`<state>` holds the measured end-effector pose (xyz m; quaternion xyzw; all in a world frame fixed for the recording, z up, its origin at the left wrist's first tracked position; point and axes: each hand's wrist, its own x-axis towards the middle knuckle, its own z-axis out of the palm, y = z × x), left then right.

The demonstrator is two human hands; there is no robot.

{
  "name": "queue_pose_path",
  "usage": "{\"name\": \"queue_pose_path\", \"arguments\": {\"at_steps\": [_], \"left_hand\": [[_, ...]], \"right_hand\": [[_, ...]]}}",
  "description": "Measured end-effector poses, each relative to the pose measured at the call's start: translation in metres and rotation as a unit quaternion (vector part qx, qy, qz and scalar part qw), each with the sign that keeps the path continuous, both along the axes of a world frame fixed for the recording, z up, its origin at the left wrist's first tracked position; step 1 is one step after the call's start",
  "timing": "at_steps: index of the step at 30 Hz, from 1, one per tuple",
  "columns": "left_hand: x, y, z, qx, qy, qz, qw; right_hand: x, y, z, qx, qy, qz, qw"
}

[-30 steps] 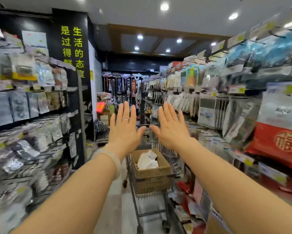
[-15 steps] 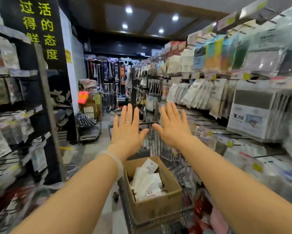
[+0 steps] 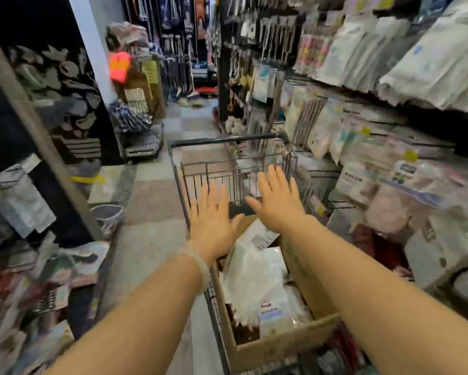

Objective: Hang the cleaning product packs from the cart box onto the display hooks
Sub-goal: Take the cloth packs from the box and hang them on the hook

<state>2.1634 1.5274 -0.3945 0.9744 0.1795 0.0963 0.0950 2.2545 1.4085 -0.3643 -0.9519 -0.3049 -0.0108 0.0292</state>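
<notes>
Down at six o'clock, between my forearms, I see the cardboard box (image 3: 278, 345) sitting in the wire cart (image 3: 232, 169), and the white cleaning product packs (image 3: 257, 277) lie heaped inside it, some with printed labels I cannot read through the blur. Both my hands are stretched out flat over the cart, fingers straight and spread, gripping nothing. My left hand (image 3: 214, 220) hovers at about eleven o'clock from the box, over the cart's left rail, with a pale bracelet (image 3: 197, 266) at the wrist. My right hand (image 3: 278, 204) is just beside it, at about one o'clock from the box, thumbs pointing toward each other with a small gap between them. Whether either palm touches the cart I cannot tell. At three o'clock the display hooks (image 3: 384, 136) carry rows of hanging packets, close to the cart's right side. At nine o'clock a dark shelf rack (image 3: 38, 136) holds more bagged goods, and tiled floor (image 3: 151, 201) runs away toward twelve o'clock
</notes>
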Motion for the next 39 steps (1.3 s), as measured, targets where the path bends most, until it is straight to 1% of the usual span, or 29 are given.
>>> {"name": "queue_pose_path", "arguments": {"at_steps": [6,9,11,14,18,21,25,26,28,31,32,35,37,38,39], "left_hand": [[0.062,0.035,-0.125,-0.080,0.110,-0.062,0.989],[0.078,0.046,-0.177,-0.130,0.172,-0.072,0.974],[0.087,0.055,-0.204,-0.163,0.201,-0.072,0.963],[0.100,0.069,-0.231,-0.195,0.230,-0.067,0.951],[0.118,0.082,-0.253,-0.243,0.236,-0.083,0.937],[0.130,0.078,-0.265,-0.296,0.243,-0.090,0.919],[0.140,0.064,-0.280,-0.389,0.249,-0.030,0.887],[0.141,0.063,-0.283,-0.396,0.259,-0.021,0.881],[0.142,0.059,-0.289,-0.386,0.273,-0.015,0.881],[0.145,0.057,-0.291,-0.388,0.274,0.002,0.880],[0.146,0.056,-0.291,-0.384,0.277,0.001,0.881],[0.150,0.052,-0.294,-0.351,0.297,-0.017,0.888],[0.151,0.045,-0.296,-0.341,0.304,-0.030,0.889],[0.150,0.041,-0.296,-0.342,0.310,-0.037,0.886],[0.150,0.036,-0.297,-0.342,0.314,-0.046,0.885]], "right_hand": [[0.058,0.046,-0.126,-0.045,0.101,-0.020,0.994],[0.080,0.064,-0.178,-0.073,0.165,-0.049,0.982],[0.092,0.073,-0.206,-0.066,0.206,-0.076,0.973],[0.106,0.080,-0.245,-0.037,0.267,-0.133,0.954],[0.117,0.086,-0.280,-0.046,0.329,-0.210,0.920],[0.122,0.087,-0.293,-0.046,0.360,-0.245,0.899],[0.123,0.078,-0.296,-0.097,0.399,-0.255,0.875],[0.122,0.074,-0.297,-0.095,0.405,-0.262,0.871],[0.117,0.064,-0.300,-0.052,0.425,-0.290,0.856],[0.110,0.043,-0.300,0.065,0.455,-0.330,0.824],[0.109,0.033,-0.298,0.107,0.468,-0.344,0.807],[0.105,-0.003,-0.289,0.233,0.486,-0.408,0.737],[0.104,-0.028,-0.282,0.304,0.474,-0.451,0.692],[0.103,-0.039,-0.280,0.333,0.461,-0.470,0.675],[0.103,-0.048,-0.279,0.354,0.446,-0.483,0.665]]}}
